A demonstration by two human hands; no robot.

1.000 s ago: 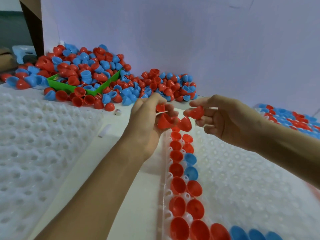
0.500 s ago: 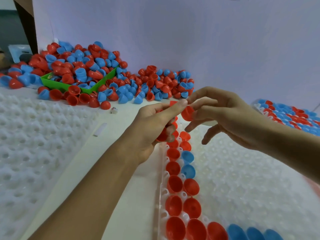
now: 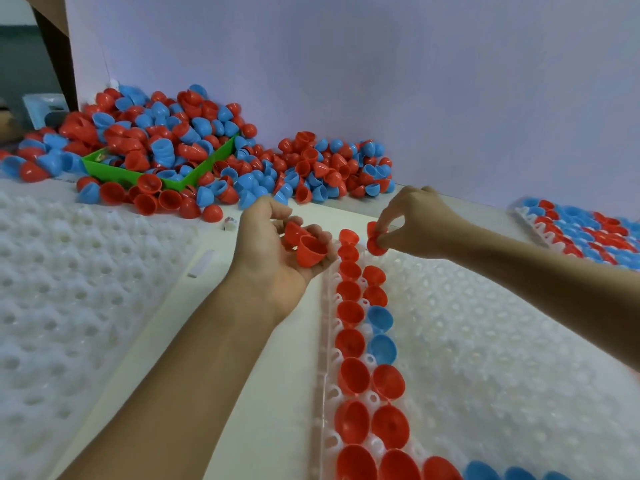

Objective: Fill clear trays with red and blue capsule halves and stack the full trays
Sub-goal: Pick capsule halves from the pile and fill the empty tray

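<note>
left grip [image 3: 277, 251] cupping red plastic capsule halves [image 3: 306, 245] | right grip [image 3: 415, 225] pinching red capsule half [image 3: 375, 243] over clear dimpled plastic tray [image 3: 485, 341] far edge

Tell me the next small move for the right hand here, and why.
Probably lower the red half pinched by the right hand into the empty pocket under it: the clear tray's second column stops just short, and the left hand holds more red halves.

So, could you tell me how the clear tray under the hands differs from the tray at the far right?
The clear dimpled tray under the hands holds capsule halves only along its left and near edges; the far-right tray looks full. The first is mostly red; the second mixes red and blue evenly. Both lie flat on the table.
</note>
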